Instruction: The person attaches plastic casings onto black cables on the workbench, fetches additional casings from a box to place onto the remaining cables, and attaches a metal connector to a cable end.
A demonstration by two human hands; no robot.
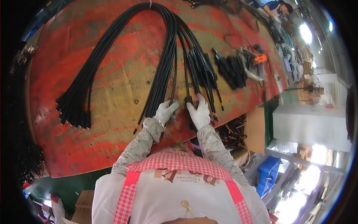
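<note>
Both my hands wear white gloves and meet near the front edge of a worn red worktable (112,89). My left hand (166,112) pinches the end of one black cable (174,74) that comes down from a large looped bundle of black cables (123,30). My right hand (199,112) grips a black sleeve piece (189,100) at that cable's end, fingers closed around it. Cable ends fitted with black sleeves (203,71) fan out just beyond my right hand.
Loose black sleeve pieces (233,67) and an orange tool (261,58) lie at the table's right. The bundle's other ends (74,108) rest at the left. A box of black parts (233,132) sits below the right edge. Another person (278,7) works far behind.
</note>
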